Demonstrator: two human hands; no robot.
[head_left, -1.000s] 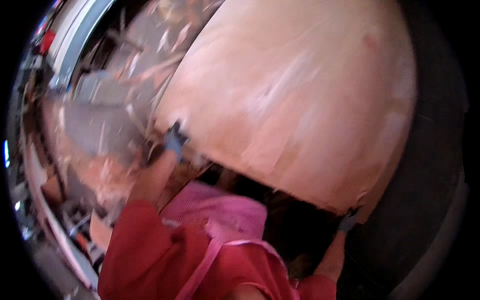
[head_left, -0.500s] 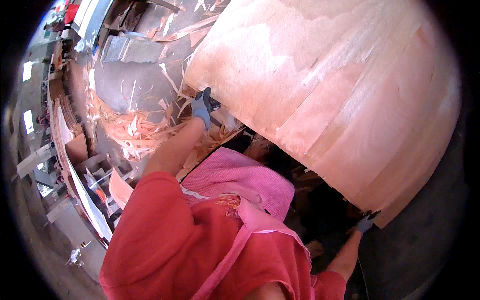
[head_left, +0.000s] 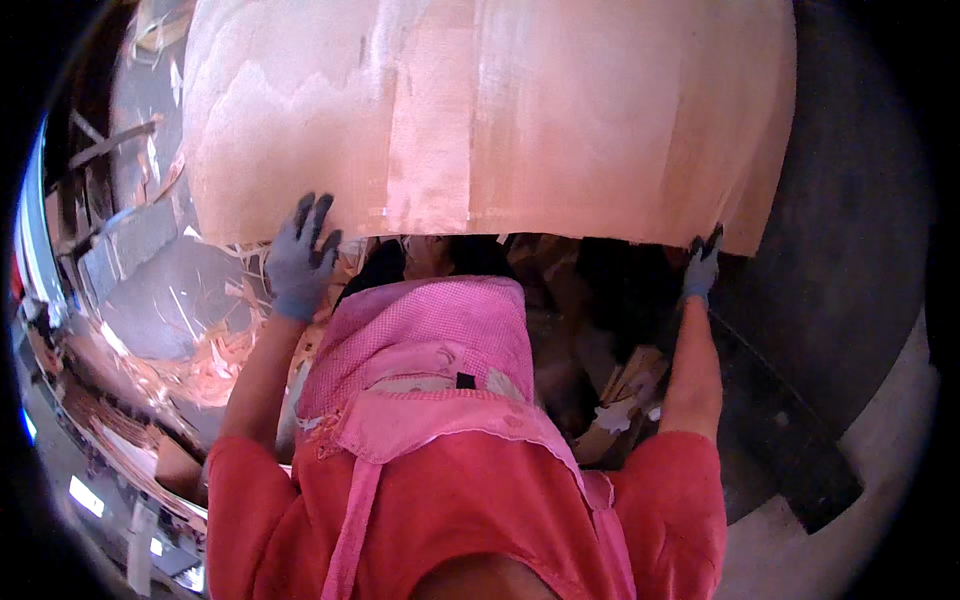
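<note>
A broad, pale pinkish-brown plywood sheet [head_left: 430, 130] with a lighter vertical strip stretches out in front of me. My left hand [head_left: 303, 262], in a grey glove with dark fingertips, is at the sheet's near edge towards its left corner. Its fingers are spread and straight over the wood. My right hand [head_left: 702, 270], gloved alike, holds the near edge close to the right corner. Its dark fingertips lie on the top face; what is under the edge is hidden.
Wood-veneer scraps [head_left: 215, 360] lie heaped on the floor at the left. A dark flat surface [head_left: 840, 270] extends along the right, with a black bar [head_left: 800, 450] nearer me. More scraps [head_left: 635, 380] lie below the sheet, beside my pink apron [head_left: 430, 330].
The view has turned, so the sheet now lies squarely ahead instead of slanting to the right. My left hand has opened its fingers on the edge; the right stays near the right corner.
</note>
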